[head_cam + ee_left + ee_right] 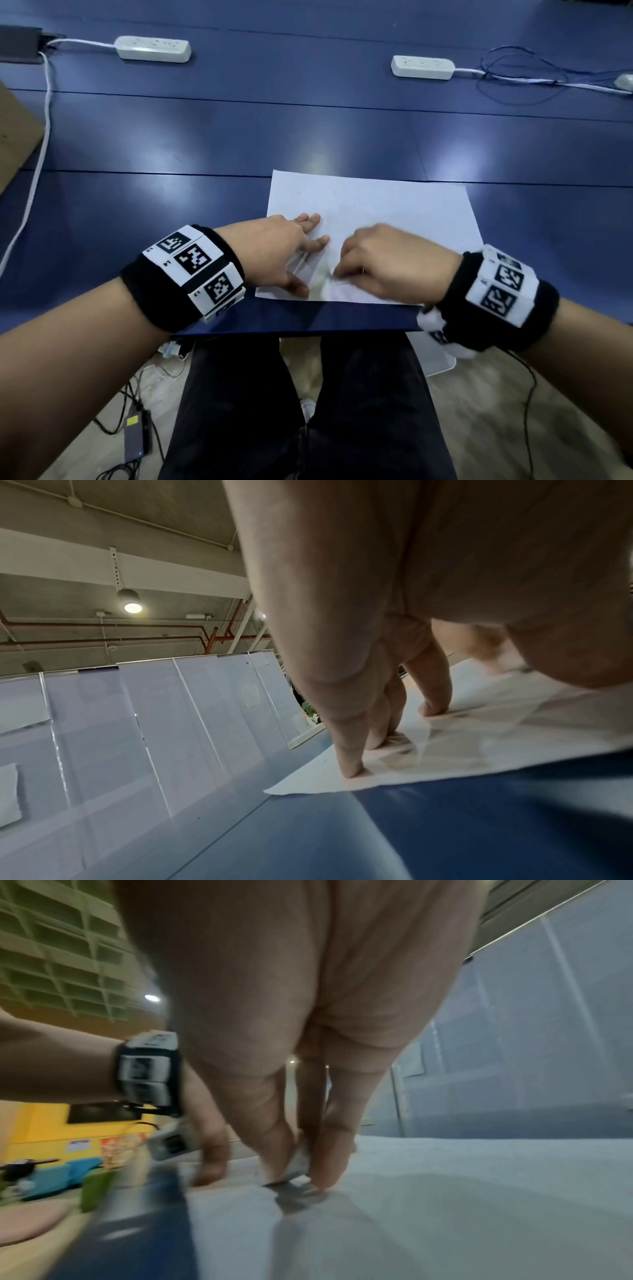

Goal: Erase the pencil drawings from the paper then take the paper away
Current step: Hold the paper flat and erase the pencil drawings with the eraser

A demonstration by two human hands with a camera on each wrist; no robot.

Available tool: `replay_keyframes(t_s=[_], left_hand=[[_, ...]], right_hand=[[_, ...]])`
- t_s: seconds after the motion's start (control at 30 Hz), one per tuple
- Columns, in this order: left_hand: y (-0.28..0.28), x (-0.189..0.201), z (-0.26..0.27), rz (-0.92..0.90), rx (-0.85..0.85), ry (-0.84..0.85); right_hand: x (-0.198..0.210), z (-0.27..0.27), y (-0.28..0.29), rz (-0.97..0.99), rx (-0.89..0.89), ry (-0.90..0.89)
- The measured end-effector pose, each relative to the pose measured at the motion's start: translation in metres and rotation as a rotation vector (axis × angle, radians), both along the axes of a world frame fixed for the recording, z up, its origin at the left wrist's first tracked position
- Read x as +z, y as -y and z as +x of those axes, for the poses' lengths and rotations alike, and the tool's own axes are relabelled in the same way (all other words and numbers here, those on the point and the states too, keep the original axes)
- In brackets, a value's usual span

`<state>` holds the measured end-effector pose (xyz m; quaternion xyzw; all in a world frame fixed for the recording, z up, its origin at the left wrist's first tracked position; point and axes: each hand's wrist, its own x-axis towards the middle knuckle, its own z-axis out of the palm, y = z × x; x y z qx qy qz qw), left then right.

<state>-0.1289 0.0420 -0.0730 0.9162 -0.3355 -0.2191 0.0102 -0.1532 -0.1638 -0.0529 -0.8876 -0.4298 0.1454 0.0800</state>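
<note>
A: Start with the big things. What's on the blue bench (205,144)?

B: One sheet of paper (394,212) lies flat at the near edge, its near side almost level with the bench lip. Two white power strips (153,49) sit well apart along the far side.

A: And the hands?

B: The left hand (287,253) has straight, spread fingers (349,767) pressing the paper's left part down. The right hand (387,263) is curled around a small greyish eraser (297,1161), pinched between thumb and fingertips and touching the sheet near its near edge. That hand is blurred.

A: What could go wrong?

B: The paper already looks creased between the two hands. Hard rubbing toward the pinning hand could buckle or tear it. If the left hand eases off, I'd expect the sheet to slide off the near edge.

A: Any writing?

B: Only faint pencil traces near the far side, unreadable. The wrist bands (191,263) carry black-and-white square codes with tiny digits too small to tell.
</note>
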Motion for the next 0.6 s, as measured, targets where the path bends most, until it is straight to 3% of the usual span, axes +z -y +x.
replay_keyframes(t_s=[0.1,0.27,0.33,0.47,0.6], left_hand=[[0.001,0.001,0.0,-0.004,0.011,0.005],[0.001,0.004,-0.001,0.018,0.003,-0.005],[0.003,0.006,-0.002,0.023,0.0,-0.016],[0.006,0.007,-0.001,0.038,0.013,-0.013],[0.006,0.007,-0.001,0.053,-0.001,-0.004]], right_hand=[[0.001,0.02,0.003,0.016,-0.147,0.059],[0.003,-0.015,0.002,0.006,0.014,-0.064],[0.004,-0.013,0.001,0.0,0.016,-0.063],[0.004,0.023,0.001,-0.035,-0.145,0.066],[0.004,0.0,0.001,-0.008,-0.008,-0.004]])
